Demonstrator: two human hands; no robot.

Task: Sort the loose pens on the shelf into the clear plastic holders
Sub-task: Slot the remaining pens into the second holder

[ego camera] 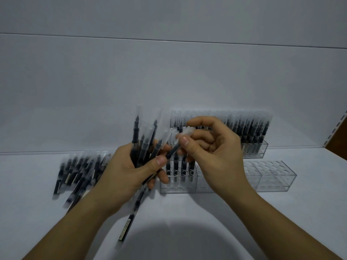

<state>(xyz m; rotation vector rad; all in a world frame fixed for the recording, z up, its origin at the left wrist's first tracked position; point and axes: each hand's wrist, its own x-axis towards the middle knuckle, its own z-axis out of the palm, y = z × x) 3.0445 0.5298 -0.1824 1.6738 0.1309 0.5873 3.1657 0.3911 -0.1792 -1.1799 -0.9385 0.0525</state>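
Observation:
My left hand (pixel 124 171) grips a bundle of black pens with clear caps (pixel 139 139), caps pointing up and barrels sticking out below toward me. My right hand (pixel 212 152) pinches the capped end of one pen (pixel 173 150) from that bundle between thumb and fingers. Just behind my hands stands a clear plastic holder (pixel 178 186) with several pens upright in its left holes. A pile of loose pens (pixel 78 171) lies on the white shelf at the left.
A full clear holder of pens (pixel 251 136) stands against the back wall at the right. An empty clear holder (pixel 272 175) sits to the right of the partly filled one. The shelf's slotted upright (pixel 336 128) rises at the far right.

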